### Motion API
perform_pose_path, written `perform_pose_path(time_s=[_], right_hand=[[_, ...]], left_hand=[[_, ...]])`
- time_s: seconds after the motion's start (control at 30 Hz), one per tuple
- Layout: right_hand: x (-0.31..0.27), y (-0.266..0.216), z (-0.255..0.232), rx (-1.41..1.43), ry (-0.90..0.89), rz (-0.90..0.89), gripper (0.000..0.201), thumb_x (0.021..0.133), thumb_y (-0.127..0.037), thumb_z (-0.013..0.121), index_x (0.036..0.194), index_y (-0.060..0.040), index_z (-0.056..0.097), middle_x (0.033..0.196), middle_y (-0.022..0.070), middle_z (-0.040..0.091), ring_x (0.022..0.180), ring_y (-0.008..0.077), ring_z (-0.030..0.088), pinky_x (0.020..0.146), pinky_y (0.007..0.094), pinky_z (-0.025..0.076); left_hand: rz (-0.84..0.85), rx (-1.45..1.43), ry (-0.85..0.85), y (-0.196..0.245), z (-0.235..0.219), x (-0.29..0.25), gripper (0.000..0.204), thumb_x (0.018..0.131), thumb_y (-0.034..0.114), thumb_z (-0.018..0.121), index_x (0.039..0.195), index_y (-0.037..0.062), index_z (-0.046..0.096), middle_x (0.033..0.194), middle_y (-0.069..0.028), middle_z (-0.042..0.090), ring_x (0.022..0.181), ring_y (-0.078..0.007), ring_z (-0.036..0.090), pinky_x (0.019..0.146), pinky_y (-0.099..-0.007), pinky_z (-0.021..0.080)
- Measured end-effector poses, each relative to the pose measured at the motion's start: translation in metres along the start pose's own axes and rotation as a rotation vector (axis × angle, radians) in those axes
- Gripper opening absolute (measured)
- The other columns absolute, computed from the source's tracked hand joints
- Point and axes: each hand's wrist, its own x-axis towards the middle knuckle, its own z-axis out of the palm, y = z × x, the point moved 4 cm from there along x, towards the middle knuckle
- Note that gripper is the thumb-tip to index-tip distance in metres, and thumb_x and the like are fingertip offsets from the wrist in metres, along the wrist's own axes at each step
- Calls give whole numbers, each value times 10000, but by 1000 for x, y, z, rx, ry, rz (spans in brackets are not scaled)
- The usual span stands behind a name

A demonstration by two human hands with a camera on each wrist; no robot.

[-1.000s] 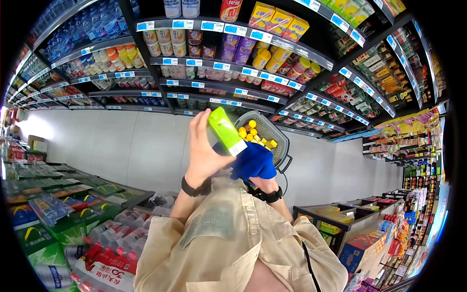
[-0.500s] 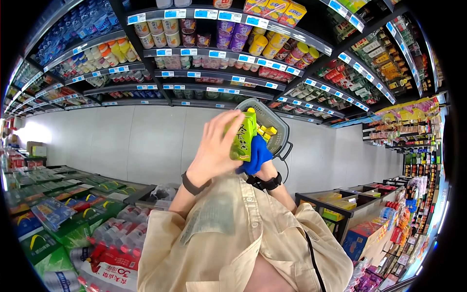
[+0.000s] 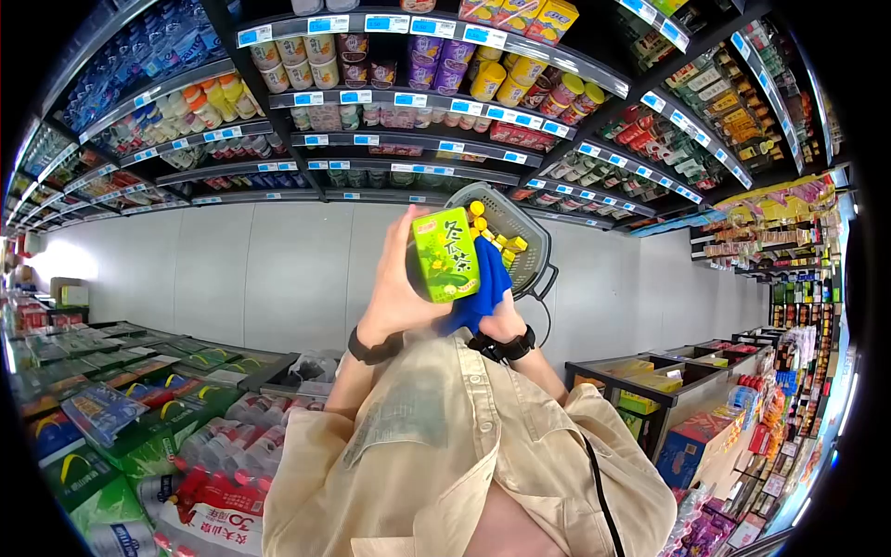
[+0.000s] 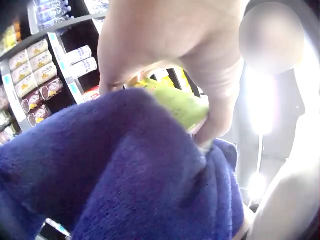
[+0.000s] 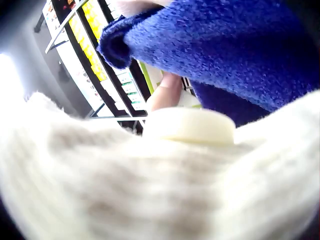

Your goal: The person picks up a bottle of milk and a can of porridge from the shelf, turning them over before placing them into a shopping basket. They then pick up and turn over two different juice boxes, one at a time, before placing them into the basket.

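My left hand (image 3: 385, 295) grips a green drink carton (image 3: 444, 255) by its side, fingers behind it. The carton's broad printed face is turned up toward my head. Against its right edge lies a blue cloth (image 3: 493, 278), bunched in my right hand (image 3: 504, 321). In the left wrist view the cloth (image 4: 115, 165) covers much of the carton (image 4: 177, 102), with the left thumb at one end. The right wrist view has the cloth (image 5: 225, 55) over most of the right hand; one fingertip (image 5: 167, 90) shows beside a sliver of green.
A grey basket (image 3: 536, 246) with several yellow packs stands on the floor just beyond my hands. Shelves (image 3: 408, 99) of cans and cartons run across the far side. Stacked drink packs (image 3: 218, 501) are at near left, and a low display case (image 3: 650, 390) at near right.
My left hand has brought the carton right, to the cloth, and turned it from a narrow side to its broad printed face. The right hand keeps hold of the cloth.
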Motion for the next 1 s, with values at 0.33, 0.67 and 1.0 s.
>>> perform_pose_path(time_s=[0.33,0.67,1.0], right_hand=[[9,-16,19,-830,52,-498,345,904,-44,675,1238,-7,598,1110,60,630,987,113,614,801,280,533],[-3,-44,40,-2056,150,-870,114,852,-45,661,958,-53,702,869,95,691,783,212,682,611,313,510],[7,-36,23,-1461,111,-638,613,773,-191,800,1298,24,568,1104,177,658,948,245,685,795,343,546]], left_hand=[[150,305,-128,15,11,-10,1104,544,32,800,1530,38,304,1489,-181,381,1329,-411,424,1097,-453,401],[99,94,13,7,21,-15,1133,593,126,902,1545,59,291,1559,-186,329,1399,-357,411,1098,-422,421],[125,207,10,1,26,-15,1048,616,42,852,1521,51,323,1521,-190,362,1373,-374,431,1101,-428,419]])
